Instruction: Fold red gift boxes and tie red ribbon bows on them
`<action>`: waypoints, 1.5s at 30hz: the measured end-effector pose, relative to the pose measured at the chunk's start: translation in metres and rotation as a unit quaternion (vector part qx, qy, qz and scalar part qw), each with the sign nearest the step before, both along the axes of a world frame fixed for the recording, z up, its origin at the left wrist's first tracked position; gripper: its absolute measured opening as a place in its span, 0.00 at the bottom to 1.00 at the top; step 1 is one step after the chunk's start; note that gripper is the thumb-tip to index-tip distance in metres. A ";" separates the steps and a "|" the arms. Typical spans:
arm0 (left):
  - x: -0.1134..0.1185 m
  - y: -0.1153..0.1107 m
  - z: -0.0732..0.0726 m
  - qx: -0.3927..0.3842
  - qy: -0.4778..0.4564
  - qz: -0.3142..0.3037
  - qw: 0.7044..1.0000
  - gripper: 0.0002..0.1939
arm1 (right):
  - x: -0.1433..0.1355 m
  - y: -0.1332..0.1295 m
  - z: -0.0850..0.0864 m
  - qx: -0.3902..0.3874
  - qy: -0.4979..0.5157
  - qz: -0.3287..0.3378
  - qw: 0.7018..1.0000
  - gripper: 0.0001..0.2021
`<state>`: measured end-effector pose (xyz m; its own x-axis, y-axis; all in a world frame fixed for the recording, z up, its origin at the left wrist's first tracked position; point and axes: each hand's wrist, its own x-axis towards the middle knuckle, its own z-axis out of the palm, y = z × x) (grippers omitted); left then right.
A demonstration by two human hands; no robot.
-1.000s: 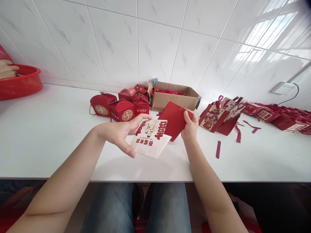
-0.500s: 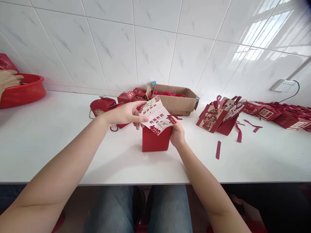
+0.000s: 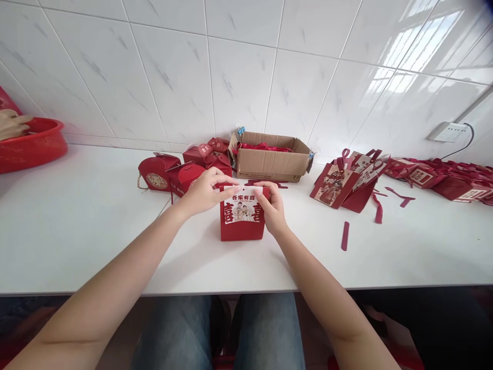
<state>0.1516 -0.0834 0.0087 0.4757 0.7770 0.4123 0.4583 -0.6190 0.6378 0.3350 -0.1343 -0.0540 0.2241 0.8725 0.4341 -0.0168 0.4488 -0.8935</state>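
In front of me a red gift box stands upright on the white table. A printed card, white with red characters and a drawn couple, is folded over its top and hangs down the near side. My left hand pinches the card's folded top edge near the left corner, thumb in front. My right hand grips the same edge at the right corner, its thumb on the card's face and fingers behind. A small hole shows in the card between my two thumbs.
Behind are red boxes and a cardboard carton of red ribbons. To the right stand finished-looking bags, ribbon strips and a pile of red boxes. Another person's hand reaches into a red basin at far left.
The card was tilted and spread open above the box; now it sits folded over the box top with its printed face towards me. Both hands have come to its top edge.
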 end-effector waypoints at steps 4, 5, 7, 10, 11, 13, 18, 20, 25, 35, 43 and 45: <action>0.011 -0.011 -0.028 -0.014 -0.154 -0.061 0.986 0.16 | -0.004 -0.002 0.000 0.043 0.004 0.004 0.999 0.11; 0.014 -0.013 -0.034 -0.037 -0.193 -0.053 0.979 0.17 | -0.005 -0.002 -0.001 0.040 0.025 0.034 0.998 0.12; 0.019 -0.017 -0.043 -0.083 -0.252 -0.032 0.964 0.17 | -0.008 -0.003 -0.003 0.038 0.060 0.067 0.995 0.12; 0.023 -0.019 -0.049 -0.142 -0.304 -0.037 0.941 0.16 | -0.009 -0.003 -0.005 0.044 0.058 0.050 0.996 0.11; 0.024 -0.019 -0.050 -0.152 -0.316 -0.037 0.936 0.16 | -0.008 -0.003 -0.006 0.047 0.049 0.042 0.997 0.10; 0.025 -0.018 -0.050 -0.153 -0.330 -0.032 0.931 0.17 | -0.007 0.000 -0.007 0.065 0.029 0.024 0.997 0.10; 0.026 -0.019 -0.050 -0.138 -0.329 -0.025 0.934 0.17 | -0.005 0.003 -0.010 0.095 0.023 0.025 0.995 0.08; 0.026 -0.019 -0.051 -0.126 -0.323 -0.027 0.938 0.16 | -0.005 0.002 -0.011 0.078 0.035 0.041 0.995 0.08; 0.026 -0.017 -0.051 -0.069 -0.309 -0.052 0.947 0.14 | -0.008 0.001 -0.010 0.049 0.039 0.035 0.997 0.13; 0.026 -0.019 -0.053 -0.077 -0.313 -0.046 0.946 0.15 | -0.008 0.001 -0.008 0.031 0.020 0.002 0.999 0.15; 0.026 -0.019 -0.052 -0.090 -0.300 -0.034 0.949 0.17 | -0.008 0.000 -0.007 0.020 -0.003 -0.007 1.000 0.15; 0.026 -0.018 -0.052 -0.083 -0.297 -0.030 0.951 0.17 | -0.008 0.000 -0.007 0.018 0.001 -0.002 1.000 0.15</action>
